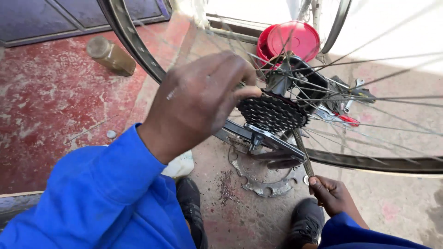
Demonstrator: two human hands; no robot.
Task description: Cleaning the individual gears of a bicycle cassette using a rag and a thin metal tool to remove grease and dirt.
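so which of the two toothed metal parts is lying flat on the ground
The grey chainring, flat on the concrete below the wheel. The dark cassette is mounted on the wheel hub, touched by the left hand.

The left hand [203, 99], in a blue sleeve, has its fingers curled just left of the cog cluster [272, 112]. The right hand [333, 194] is closed in a fist below it.

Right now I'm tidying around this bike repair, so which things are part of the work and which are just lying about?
In use:
left hand on the sprocket cluster
right hand holding a thin tool up to it
bicycle wheel

Lying about:
brown bottle
red tub
toothed metal ring on the ground
small round cap
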